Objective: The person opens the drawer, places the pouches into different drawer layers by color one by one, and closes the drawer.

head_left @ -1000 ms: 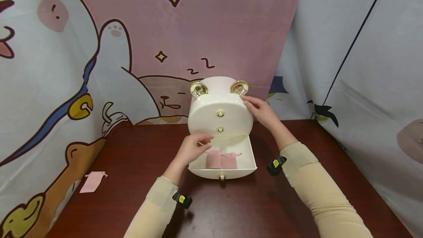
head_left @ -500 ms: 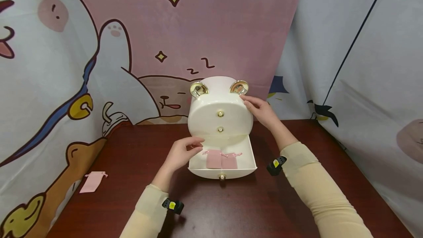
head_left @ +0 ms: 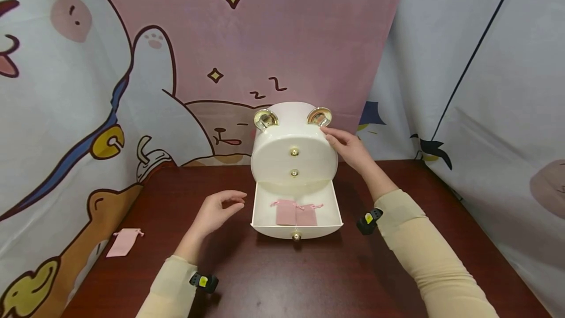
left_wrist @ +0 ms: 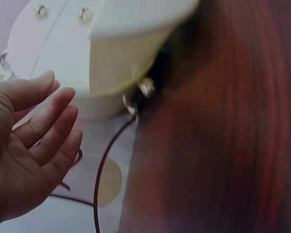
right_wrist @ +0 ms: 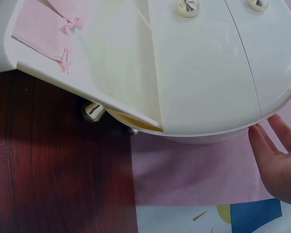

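A white rounded drawer box [head_left: 282, 161] with gold ears and gold knobs stands at the back of the table. Its bottom drawer [head_left: 269, 215] is pulled out and holds two pink drawstring pouches [head_left: 286, 213], lying side by side. My right hand [head_left: 348, 150] rests its fingertips on the box's upper right side, just below the ear; the right wrist view shows them at the shell's edge. Left of the drawer, my left hand [head_left: 216, 211] hovers over the table with nothing in it, fingers loosely bent and thumb apart from them.
Another pink drawstring pouch [head_left: 124, 243] lies far left on the dark red-brown table [head_left: 318, 278]. A cartoon-printed cloth [head_left: 326, 38] hangs close behind the box and along both sides. Small gold feet [right_wrist: 93, 111] hold the box up.
My left hand has drawn back from over the open drawer, moving left and slightly down to beside it. The right hand, the box and the pouches have stayed put.
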`<state>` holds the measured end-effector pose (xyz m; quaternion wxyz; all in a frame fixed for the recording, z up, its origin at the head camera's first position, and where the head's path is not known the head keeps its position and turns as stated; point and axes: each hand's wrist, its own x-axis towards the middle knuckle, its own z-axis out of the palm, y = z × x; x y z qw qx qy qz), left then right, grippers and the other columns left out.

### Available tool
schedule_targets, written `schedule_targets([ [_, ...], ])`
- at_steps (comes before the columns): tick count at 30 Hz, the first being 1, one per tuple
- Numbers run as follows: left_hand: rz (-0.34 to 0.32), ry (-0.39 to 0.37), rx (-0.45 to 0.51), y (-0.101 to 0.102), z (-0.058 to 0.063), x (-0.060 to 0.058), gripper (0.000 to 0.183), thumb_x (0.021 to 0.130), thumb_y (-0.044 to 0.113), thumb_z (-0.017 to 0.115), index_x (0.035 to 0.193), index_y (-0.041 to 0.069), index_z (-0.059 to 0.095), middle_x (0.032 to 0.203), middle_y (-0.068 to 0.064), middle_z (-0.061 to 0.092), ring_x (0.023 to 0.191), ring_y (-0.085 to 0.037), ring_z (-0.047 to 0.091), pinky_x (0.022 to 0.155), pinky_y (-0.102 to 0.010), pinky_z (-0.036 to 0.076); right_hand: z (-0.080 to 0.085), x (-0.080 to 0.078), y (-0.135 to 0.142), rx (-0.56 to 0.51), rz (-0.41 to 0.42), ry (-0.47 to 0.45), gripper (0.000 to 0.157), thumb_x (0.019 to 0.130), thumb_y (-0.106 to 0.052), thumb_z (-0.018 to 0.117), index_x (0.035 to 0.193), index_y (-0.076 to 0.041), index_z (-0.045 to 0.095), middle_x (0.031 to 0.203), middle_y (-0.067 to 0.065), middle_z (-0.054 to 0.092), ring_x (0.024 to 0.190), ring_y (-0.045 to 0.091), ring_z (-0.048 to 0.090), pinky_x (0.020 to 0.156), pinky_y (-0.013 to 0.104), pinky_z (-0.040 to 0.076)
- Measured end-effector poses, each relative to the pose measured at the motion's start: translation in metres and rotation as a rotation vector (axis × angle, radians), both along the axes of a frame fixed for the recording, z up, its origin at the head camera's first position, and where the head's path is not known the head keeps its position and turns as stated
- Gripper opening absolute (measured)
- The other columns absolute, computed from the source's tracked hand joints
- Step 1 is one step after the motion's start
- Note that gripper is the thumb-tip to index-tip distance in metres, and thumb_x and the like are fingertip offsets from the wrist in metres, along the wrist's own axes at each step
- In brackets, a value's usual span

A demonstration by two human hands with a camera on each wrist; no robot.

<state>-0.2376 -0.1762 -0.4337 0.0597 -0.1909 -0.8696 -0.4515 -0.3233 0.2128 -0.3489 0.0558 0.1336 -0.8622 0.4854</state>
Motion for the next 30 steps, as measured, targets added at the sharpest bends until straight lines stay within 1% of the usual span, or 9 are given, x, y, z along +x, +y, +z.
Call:
schedule_targets([
  [9,0.065,0.02,-0.036,-0.046,-0.014,0.004,0.028,0.09,0.013,0.075,0.117,0.012,0.072,0.103,-0.001,0.072,0.104,-0.025,0.065,0.087,-0.054,0.05,0.0,0.0,0.0,-0.022,0.016,0.002,0.048,0.102,-0.039,0.053,0.146,-0.022,0.051,0.15,0.007,0.046,0.137,0.033,0.042,0.106,0.054,0.039],
  [12,0.102,0.016,-0.048,-0.063,-0.019,0.005,0.028,0.09,0.013,0.074,0.118,0.01,0.071,0.104,-0.003,0.072,0.106,-0.027,0.063,0.088,-0.054,0.049,0.002,0.002,0.0,-0.021,0.02,-0.001,0.047,0.103,-0.038,0.053,0.147,-0.021,0.051,0.151,0.007,0.045,0.138,0.032,0.041,0.107,0.053,0.038],
  [17,0.168,0.006,-0.071,-0.094,-0.024,0.008,0.031,0.092,0.016,0.073,0.121,0.007,0.07,0.105,-0.007,0.072,0.106,-0.029,0.062,0.085,-0.046,0.051,0.014,0.013,-0.007,-0.022,0.029,-0.017,0.045,0.105,-0.027,0.05,0.148,-0.013,0.048,0.152,0.013,0.042,0.138,0.037,0.038,0.107,0.056,0.036],
  [20,0.185,-0.003,-0.073,-0.111,-0.024,0.011,0.032,0.092,0.017,0.072,0.122,0.006,0.069,0.104,-0.008,0.072,0.106,-0.028,0.061,0.083,-0.04,0.051,0.021,0.02,-0.011,-0.016,0.031,-0.017,0.044,0.106,-0.021,0.049,0.148,-0.007,0.046,0.152,0.017,0.041,0.138,0.04,0.038,0.107,0.057,0.036],
  [25,0.222,-0.042,-0.099,-0.138,-0.022,0.018,0.035,0.093,0.02,0.071,0.125,0.007,0.067,0.106,-0.009,0.072,0.106,-0.023,0.059,0.081,-0.025,0.05,0.01,0.01,-0.005,-0.015,0.026,-0.012,0.045,0.105,-0.027,0.05,0.148,-0.013,0.048,0.152,0.013,0.042,0.139,0.037,0.038,0.107,0.056,0.036],
  [26,0.233,-0.051,-0.105,-0.143,-0.021,0.02,0.036,0.094,0.022,0.071,0.126,0.007,0.066,0.107,-0.009,0.072,0.107,-0.022,0.059,0.081,-0.025,0.05,0.007,0.007,-0.004,-0.017,0.025,-0.012,0.046,0.105,-0.03,0.051,0.148,-0.016,0.048,0.152,0.011,0.042,0.139,0.036,0.038,0.107,0.056,0.036],
  [28,0.25,-0.069,-0.112,-0.152,-0.019,0.023,0.039,0.095,0.025,0.069,0.128,0.006,0.065,0.108,-0.011,0.071,0.109,-0.026,0.058,0.085,-0.034,0.052,0.003,0.004,-0.002,-0.016,0.024,-0.01,0.047,0.104,-0.035,0.052,0.148,-0.019,0.049,0.152,0.008,0.043,0.139,0.034,0.039,0.107,0.055,0.037],
  [29,0.259,-0.083,-0.108,-0.157,-0.018,0.024,0.04,0.095,0.026,0.068,0.129,0.005,0.064,0.11,-0.014,0.07,0.112,-0.03,0.057,0.092,-0.043,0.049,0.002,0.003,-0.001,-0.016,0.024,-0.009,0.047,0.103,-0.037,0.052,0.148,-0.021,0.049,0.152,0.007,0.043,0.138,0.033,0.039,0.106,0.054,0.038],
  [30,0.27,-0.092,-0.106,-0.161,-0.017,0.026,0.042,0.095,0.028,0.068,0.13,0.004,0.063,0.111,-0.016,0.07,0.114,-0.034,0.056,0.099,-0.055,0.042,0.001,0.002,0.0,-0.016,0.023,-0.006,0.048,0.103,-0.039,0.052,0.147,-0.021,0.05,0.152,0.007,0.044,0.138,0.033,0.04,0.106,0.054,0.038],
])
